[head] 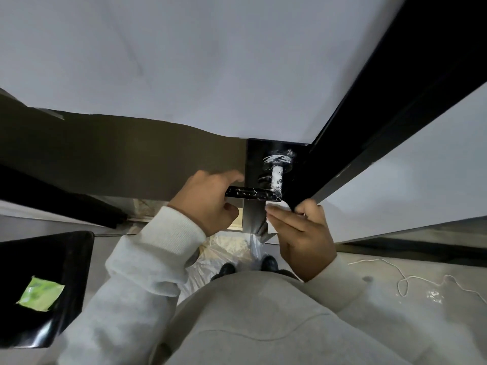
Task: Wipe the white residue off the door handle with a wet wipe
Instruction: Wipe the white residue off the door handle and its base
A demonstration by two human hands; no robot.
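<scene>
A black door handle (257, 194) juts from the black door edge, its neck and round base (276, 164) smeared with white residue. My left hand (210, 201) grips the free end of the lever. My right hand (300, 227) is just below and right of the handle, fingers pinched on a small white wet wipe (276, 206) whose edge shows above the fingertips. The wipe sits right under the lever's inner end; whether it touches is unclear.
A green wipe packet (40, 293) lies on a black surface (66, 248) at lower left. A white door panel (184, 75) fills the top, with a black frame (395, 101) at right. Plastic sheeting (224, 248) and a white string (403, 280) lie on the floor.
</scene>
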